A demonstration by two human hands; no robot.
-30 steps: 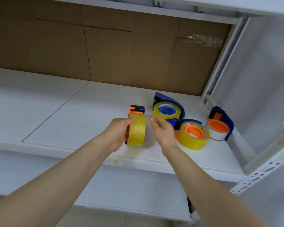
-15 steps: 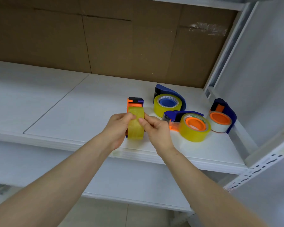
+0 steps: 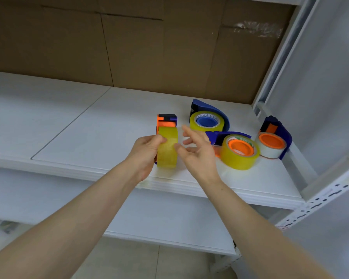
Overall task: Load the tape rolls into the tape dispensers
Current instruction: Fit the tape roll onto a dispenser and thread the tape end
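Note:
My left hand (image 3: 146, 151) grips a yellowish tape roll (image 3: 168, 147) standing on edge in an orange and blue dispenser (image 3: 166, 120) on the white shelf (image 3: 109, 137). My right hand (image 3: 196, 152) hovers just right of the roll with fingers spread, its fingertips close to the roll's side. To the right lie three more dispensers with rolls: a blue one with a blue hub (image 3: 208, 120), one with a yellow roll on an orange hub (image 3: 240, 151), and one with a white roll on an orange hub (image 3: 273, 140).
A brown cardboard panel (image 3: 149, 47) backs the shelf. A white upright post (image 3: 280, 57) and side panel close off the right. A lower white shelf (image 3: 159, 218) runs beneath the front edge.
My right hand has let go of the roll and opened, moving slightly right. My left hand keeps its grip on the roll and dispenser.

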